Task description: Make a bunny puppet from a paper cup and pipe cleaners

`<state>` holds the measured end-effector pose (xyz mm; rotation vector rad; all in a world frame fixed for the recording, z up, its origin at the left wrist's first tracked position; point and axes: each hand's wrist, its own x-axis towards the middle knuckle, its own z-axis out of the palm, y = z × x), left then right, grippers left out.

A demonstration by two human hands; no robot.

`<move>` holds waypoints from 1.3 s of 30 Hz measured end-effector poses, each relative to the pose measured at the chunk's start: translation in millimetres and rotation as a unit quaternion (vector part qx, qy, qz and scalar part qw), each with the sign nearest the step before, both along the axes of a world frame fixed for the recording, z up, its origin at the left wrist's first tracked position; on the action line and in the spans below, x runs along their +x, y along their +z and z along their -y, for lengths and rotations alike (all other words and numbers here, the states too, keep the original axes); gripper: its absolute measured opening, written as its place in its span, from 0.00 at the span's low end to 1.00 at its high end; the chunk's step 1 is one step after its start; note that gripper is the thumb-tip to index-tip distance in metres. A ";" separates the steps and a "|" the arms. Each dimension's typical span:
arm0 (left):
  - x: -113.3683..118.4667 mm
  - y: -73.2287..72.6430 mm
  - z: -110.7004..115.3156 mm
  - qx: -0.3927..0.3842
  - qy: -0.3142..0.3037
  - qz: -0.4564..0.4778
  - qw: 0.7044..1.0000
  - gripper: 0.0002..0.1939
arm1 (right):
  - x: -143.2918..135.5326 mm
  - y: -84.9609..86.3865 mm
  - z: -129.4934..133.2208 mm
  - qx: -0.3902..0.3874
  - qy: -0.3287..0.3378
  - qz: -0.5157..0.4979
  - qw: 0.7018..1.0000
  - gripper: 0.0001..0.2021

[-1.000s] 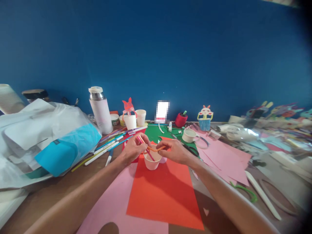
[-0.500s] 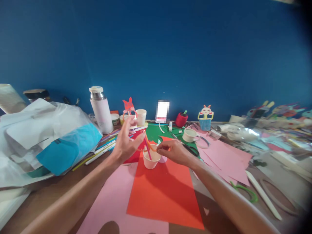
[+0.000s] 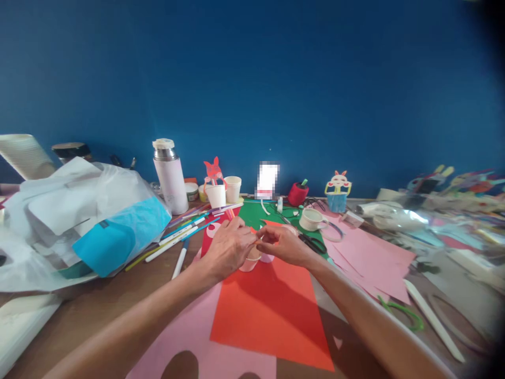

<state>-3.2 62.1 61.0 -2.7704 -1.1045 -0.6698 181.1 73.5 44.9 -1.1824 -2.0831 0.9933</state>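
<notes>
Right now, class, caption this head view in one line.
Left hand and right hand close together over a cup on orange paper.

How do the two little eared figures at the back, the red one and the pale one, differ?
The red figure rises from a white cup, the pale figure from a blue cup. The red figure's ears match its red head; the pale figure has reddish ears on a whitish head. The red figure is near the flask, the pale figure behind the pink sheets. Both stand upright.
</notes>
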 end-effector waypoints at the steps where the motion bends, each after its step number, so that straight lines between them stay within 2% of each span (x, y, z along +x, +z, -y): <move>1: -0.7 0.7 -0.5 0.004 -0.002 -0.006 1.000 0.10 | 0.9 -3.3 -2.0 -0.024 0.007 -0.023 0.999 0.12; 6: -4.1 3.1 -1.8 0.002 -0.009 -0.019 1.000 0.10 | 7.1 -15.6 -10.6 -0.119 0.024 -0.103 0.987 0.17; 12: -7.1 7.6 -0.8 -0.018 -0.011 -0.051 0.998 0.11 | 7.4 -7.5 -8.9 -0.201 0.026 -0.145 0.969 0.17; 17: -5.2 10.6 2.5 -0.027 0.005 -0.069 0.997 0.11 | 4.6 -3.3 -6.4 -0.207 0.014 -0.144 0.967 0.16; 24: -1.7 10.0 6.4 -0.013 0.025 -0.068 0.997 0.09 | 6.2 -13.2 -1.9 -0.220 -0.025 -0.159 0.962 0.15; 30: -1.6 9.2 16.3 0.001 0.001 -0.071 0.997 0.05 | 5.9 -8.5 5.0 -0.188 -0.032 -0.131 0.973 0.15; 39: 1.6 7.9 20.1 -0.009 -0.042 -0.095 0.995 0.09 | 5.4 -9.0 8.0 -0.201 -0.018 -0.143 0.969 0.18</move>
